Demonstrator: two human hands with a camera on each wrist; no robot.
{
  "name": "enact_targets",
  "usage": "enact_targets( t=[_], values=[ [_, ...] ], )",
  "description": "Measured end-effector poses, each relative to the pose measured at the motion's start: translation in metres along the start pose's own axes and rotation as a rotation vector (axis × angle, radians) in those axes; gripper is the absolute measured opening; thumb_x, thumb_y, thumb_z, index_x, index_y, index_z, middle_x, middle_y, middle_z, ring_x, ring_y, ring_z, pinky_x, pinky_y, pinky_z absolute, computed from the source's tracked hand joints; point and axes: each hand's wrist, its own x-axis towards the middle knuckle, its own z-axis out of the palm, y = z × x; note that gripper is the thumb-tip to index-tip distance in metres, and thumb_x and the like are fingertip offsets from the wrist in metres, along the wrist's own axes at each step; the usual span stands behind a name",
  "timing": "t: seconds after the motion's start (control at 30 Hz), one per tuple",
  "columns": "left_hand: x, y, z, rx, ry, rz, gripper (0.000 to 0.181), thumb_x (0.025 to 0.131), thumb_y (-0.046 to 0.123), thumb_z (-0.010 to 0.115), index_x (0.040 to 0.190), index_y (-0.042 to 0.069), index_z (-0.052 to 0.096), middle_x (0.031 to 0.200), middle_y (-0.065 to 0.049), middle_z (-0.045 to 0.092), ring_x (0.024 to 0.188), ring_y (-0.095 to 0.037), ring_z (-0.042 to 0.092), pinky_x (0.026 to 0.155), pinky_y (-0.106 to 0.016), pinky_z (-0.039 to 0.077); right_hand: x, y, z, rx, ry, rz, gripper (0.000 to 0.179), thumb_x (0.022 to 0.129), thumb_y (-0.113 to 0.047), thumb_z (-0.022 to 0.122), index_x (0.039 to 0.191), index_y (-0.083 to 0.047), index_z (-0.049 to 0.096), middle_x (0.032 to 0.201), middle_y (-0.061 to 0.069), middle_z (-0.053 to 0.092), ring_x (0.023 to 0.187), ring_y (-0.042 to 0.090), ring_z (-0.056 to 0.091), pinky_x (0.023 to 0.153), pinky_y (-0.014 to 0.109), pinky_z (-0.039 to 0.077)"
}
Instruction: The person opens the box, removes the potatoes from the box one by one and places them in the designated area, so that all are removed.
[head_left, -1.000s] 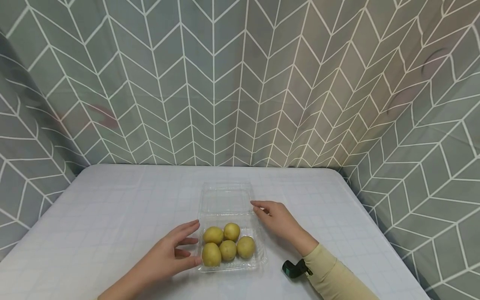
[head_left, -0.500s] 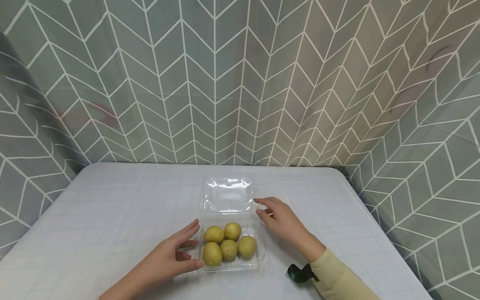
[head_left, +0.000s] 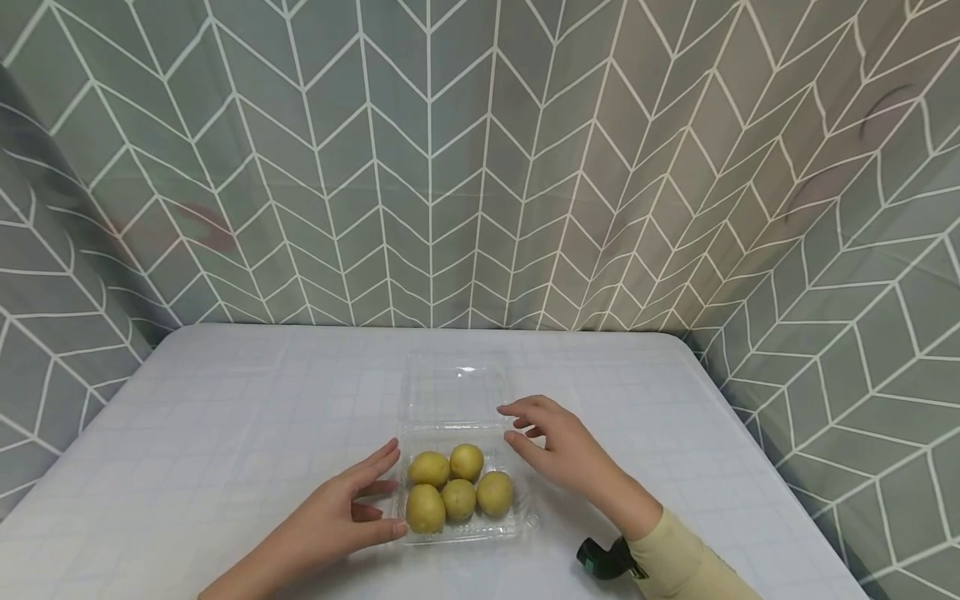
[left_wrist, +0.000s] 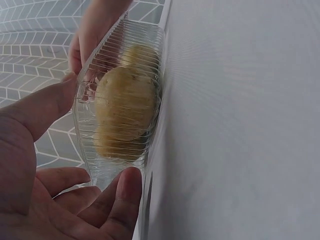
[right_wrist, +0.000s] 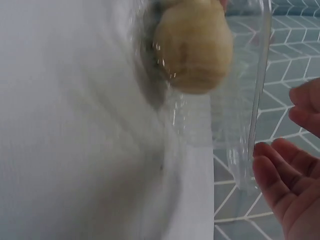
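Observation:
A clear plastic clamshell box (head_left: pixel 459 539) lies on the table with its lid (head_left: pixel 456 398) folded back, away from the person. Several yellow, rounded, potato-like pieces (head_left: pixel 459 500) sit in its base. My left hand (head_left: pixel 341 508) rests at the box's left side, fingers extended and spread, thumb near the front corner. In the left wrist view, the thumb and fingertips are around the ribbed wall (left_wrist: pixel 115 65). My right hand (head_left: pixel 562 446) hovers by the right edge of the lid and hinge. Its fingers are loosely bent with nothing between them; in the right wrist view, whether the fingertips (right_wrist: pixel 267 170) touch the rim is unclear.
A white cloth covers the table (head_left: pixel 262 400). A small black device (head_left: pixel 603 558) is at the right sleeve's cuff (head_left: pixel 660 550). Behind and to the sides hangs a grey-green curtain (head_left: pixel 450 167) with white chevron lines.
The right forearm has shifted slightly right, and its fingers have spread and turned toward the hinge. The lid's far edge sits a little farther back. My left hand has hardly moved.

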Motion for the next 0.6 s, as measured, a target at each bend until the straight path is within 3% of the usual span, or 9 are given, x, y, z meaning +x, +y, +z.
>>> enact_targets(
  t=[0.27,0.43,0.6],
  values=[
    [0.0004,-0.0002,0.0015,0.034,0.014,-0.022,0.094,0.080,0.040,0.083,0.154,0.008,0.034,0.162,-0.003,0.024,0.125,-0.028,0.055,0.083,-0.023,0.054,-0.0034,-0.0047,0.0063,-0.045,-0.068,-0.072,0.026,0.096,-0.024,0.068,0.120,-0.018,0.069,0.120,-0.008,0.059,0.104,0.015,0.061,0.085,0.036,0.054],
    [0.0002,-0.0022,0.0015,0.038,0.012,-0.021,0.094,0.081,0.040,0.082,0.155,0.008,0.033,0.162,-0.002,0.023,0.125,-0.027,0.054,0.083,-0.024,0.054,-0.0011,-0.0078,0.0070,-0.142,-0.184,-0.115,0.026,0.095,-0.022,0.068,0.120,-0.014,0.070,0.119,-0.008,0.059,0.112,0.011,0.058,0.095,0.034,0.050],
    [0.0002,-0.0025,0.0020,0.032,0.014,-0.024,0.095,0.081,0.040,0.082,0.155,0.009,0.032,0.162,-0.002,0.023,0.126,-0.027,0.054,0.084,-0.024,0.054,0.0025,-0.0105,0.0090,-0.245,-0.287,-0.135,0.028,0.096,-0.026,0.065,0.122,-0.016,0.069,0.121,-0.006,0.059,0.112,0.011,0.058,0.095,0.032,0.049]
  ],
)
